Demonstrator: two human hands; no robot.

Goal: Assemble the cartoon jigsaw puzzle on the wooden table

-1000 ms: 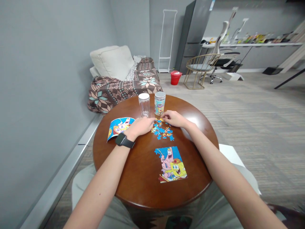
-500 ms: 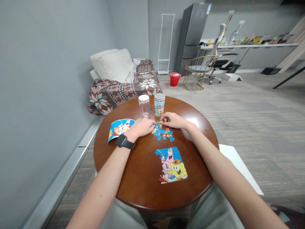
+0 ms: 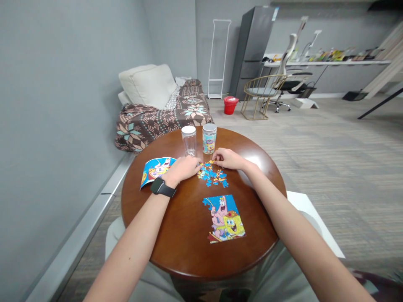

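Note:
Loose jigsaw puzzle pieces [image 3: 208, 173], mostly blue with some red and yellow, lie in a heap mid-table. At the heap's left edge rests my left hand [image 3: 185, 167], its fingers curled together; what they hold, if anything, is hidden. My right hand [image 3: 229, 160] is at the far right edge of the heap, with thumb and fingertips pinched on a small yellowish puzzle piece. Nearer to me lies a partly joined cartoon puzzle [image 3: 227, 219] with a jagged left edge. A curled picture sheet [image 3: 155, 170] with the same cartoon lies beside my left wrist.
A clear jar [image 3: 189, 143] with a white lid and a cartoon-printed jar [image 3: 209, 140] stand behind the heap. All this is on a round brown table [image 3: 182, 235]. Beyond it are a covered couch [image 3: 163, 118], a red bin [image 3: 230, 105] and a gold wire chair [image 3: 261, 94].
The view has shifted slightly, moving the table a little to the left in the picture. My left hand has drawn back slightly from the heap; my right hand stays at its far edge.

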